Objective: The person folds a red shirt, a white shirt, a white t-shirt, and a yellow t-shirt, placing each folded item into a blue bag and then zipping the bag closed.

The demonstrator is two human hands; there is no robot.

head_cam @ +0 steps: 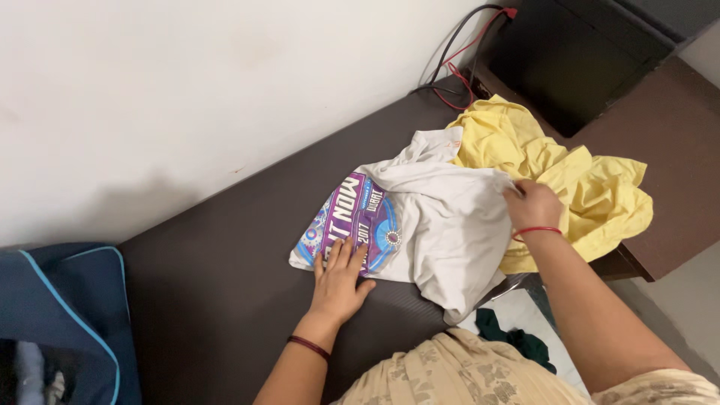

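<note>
While my left hand point(339, 279) lies flat on the white T-shirt point(442, 225) | right grip point(531, 204) pinches its edge | I'd judge: keep cloth taut on worktop point(225, 285).

White shirt point(442, 232) with a round purple print: one. Yellow garment point(585, 191), crumpled: one. Dark green cloth point(517, 339): one. Blue bag point(71, 315) with light piping: one. Dark surface point(217, 292): one. Black box point(577, 56): one. Cables point(457, 67), red and black: several. Wristbands: two.
</note>
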